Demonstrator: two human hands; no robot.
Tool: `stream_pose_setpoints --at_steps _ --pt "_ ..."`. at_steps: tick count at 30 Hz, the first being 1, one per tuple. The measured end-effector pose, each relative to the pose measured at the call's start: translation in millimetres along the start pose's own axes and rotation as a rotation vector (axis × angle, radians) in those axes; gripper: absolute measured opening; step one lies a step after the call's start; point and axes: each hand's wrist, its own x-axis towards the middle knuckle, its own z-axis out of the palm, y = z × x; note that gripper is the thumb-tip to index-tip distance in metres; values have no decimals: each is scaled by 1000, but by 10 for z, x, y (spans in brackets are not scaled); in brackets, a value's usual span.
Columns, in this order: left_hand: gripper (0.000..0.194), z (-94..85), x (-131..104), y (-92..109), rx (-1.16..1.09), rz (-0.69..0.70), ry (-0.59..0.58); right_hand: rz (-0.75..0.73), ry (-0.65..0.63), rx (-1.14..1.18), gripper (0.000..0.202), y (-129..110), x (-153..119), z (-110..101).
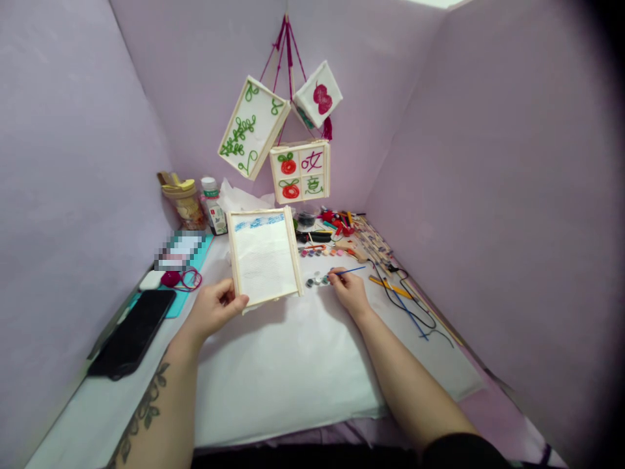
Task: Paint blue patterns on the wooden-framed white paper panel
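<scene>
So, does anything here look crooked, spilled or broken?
The hanging frame with green leaves tilts sharply, while the red-fruit one hangs nearly level, perhaps by design. I see no spill or breakage.

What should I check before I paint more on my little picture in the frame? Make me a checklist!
1. Frame held: ok. Your left hand pinches the framed panel at its lower corner.
2. Brush held: ok. Your right hand has the thin blue brush.
3. Paint within reach: ok. The small paint pots are right by your right hand.
4. Paint on the brush tip: cannot tell. It's too small to see.
5. Panel all coloured: not ok. Blue streaks cross only the top.
6. Black phone away from the paint: ok. It lies far to the left.
</scene>
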Motion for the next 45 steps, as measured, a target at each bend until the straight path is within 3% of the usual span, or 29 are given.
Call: stream_pose_setpoints --at_steps 15,37,41,45 --pt "33 -1 0 -21 -18 50 -3 57 24 86 23 53 -3 6" --pt "33 7 -8 -8 -22 14 8 -2 -13 -2 21 81 1 28" --pt "34 7 -10 4 -39 2 4 80 16 130 22 91 1 31" --pt "34 6 -10 23 -62 -6 3 241 164 455 28 58 24 -22"
